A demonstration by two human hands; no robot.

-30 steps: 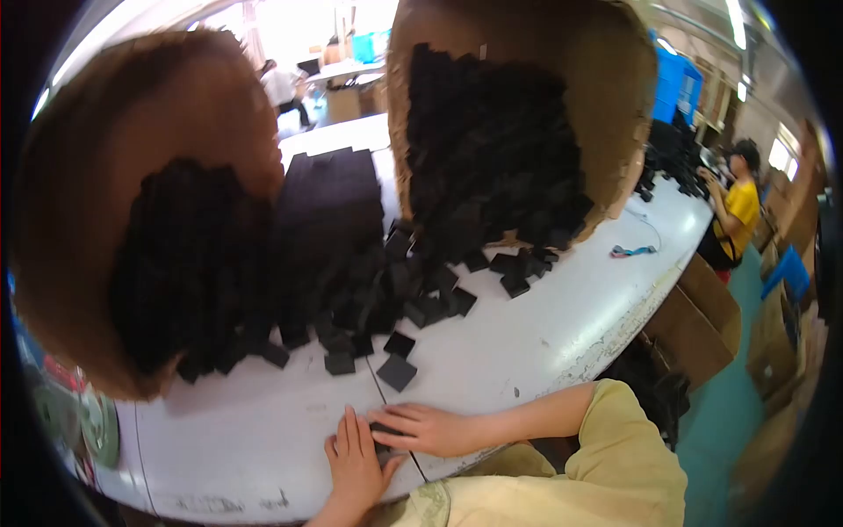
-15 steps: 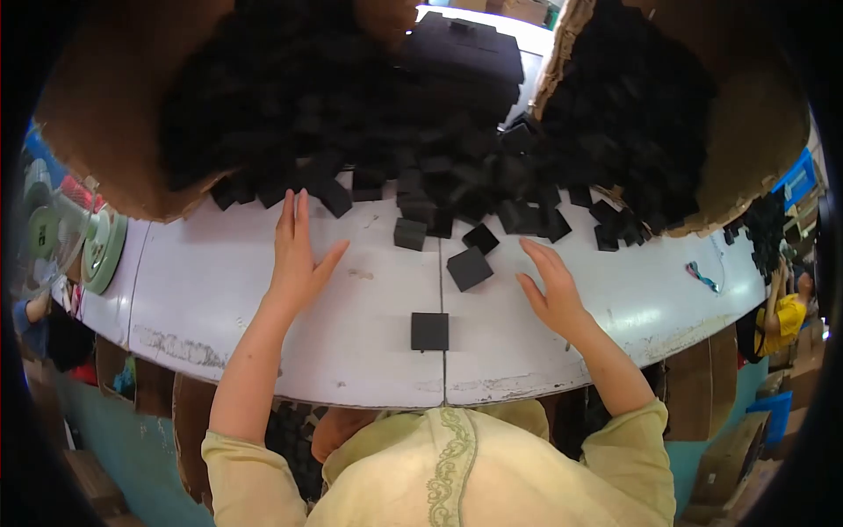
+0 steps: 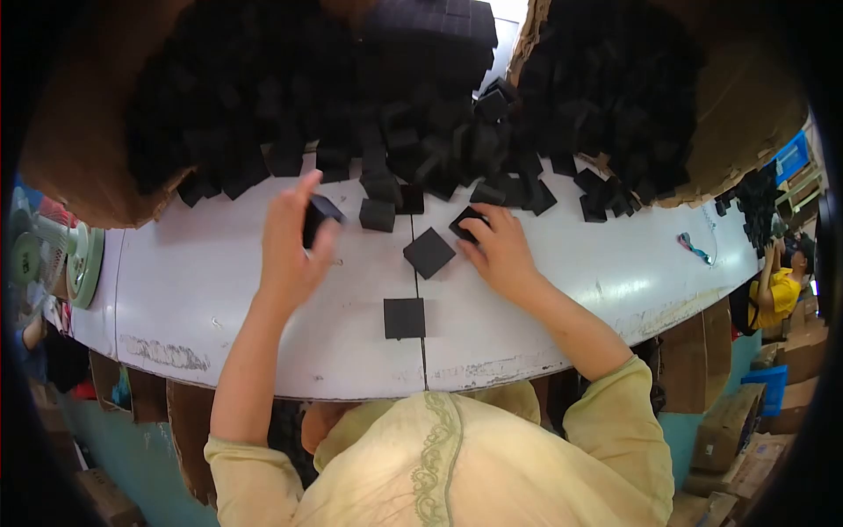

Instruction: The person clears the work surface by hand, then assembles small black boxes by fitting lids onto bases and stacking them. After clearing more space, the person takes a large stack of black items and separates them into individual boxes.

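Observation:
My left hand is raised over the white table and grips a small black foam block between thumb and fingers. My right hand lies on the table with its fingers closed around another black block at the edge of the pile. Between the hands lies a loose black square. A flat black square sits alone nearer to me, on the table's seam. A large heap of black foam blocks spills from behind.
Two big brown cardboard drums, one on the left and one on the right, lie tipped with blocks pouring out. Green reels sit at the table's left end. A person in a yellow shirt works at far right among cardboard boxes.
Both hands moved from open, flat poses to the pile's edge, and each took hold of a black block. The camera view shifted slightly downward.

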